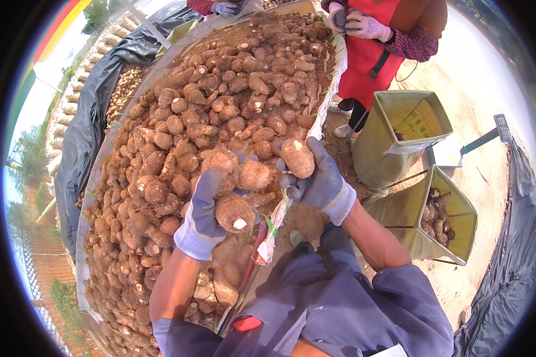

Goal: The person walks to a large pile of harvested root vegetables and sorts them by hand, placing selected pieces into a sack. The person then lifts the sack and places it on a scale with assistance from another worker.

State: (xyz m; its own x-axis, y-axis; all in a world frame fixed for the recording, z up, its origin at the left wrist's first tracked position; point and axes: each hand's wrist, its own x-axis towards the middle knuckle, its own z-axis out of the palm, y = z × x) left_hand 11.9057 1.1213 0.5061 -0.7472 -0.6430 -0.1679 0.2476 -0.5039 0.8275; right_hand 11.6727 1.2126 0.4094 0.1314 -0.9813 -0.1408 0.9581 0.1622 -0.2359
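My left hand [202, 214], in a blue-grey coated glove with a pale knit cuff, is wrapped around a few brown, fibrous taro corms. The lowest of them, a round taro corm [235, 214], shows a white cut spot on its end. Behind it sit a paler taro corm [253, 175] and a hairy one [222, 161]. My right hand [319, 183], gloved alike, grips one oval taro corm [297, 158] with a pale tip. Both hands are over the near edge of a large heap of taro corms [174, 125].
White sheeting [335, 85] edges the heap. At the right stand an open yellowish bag [375, 134] and a tilted one [395, 218] with taro corms [437, 218] inside, beside a platform scale [446, 154]. A co-worker in a red apron [370, 53] and another gloved hand [225, 8] are opposite.
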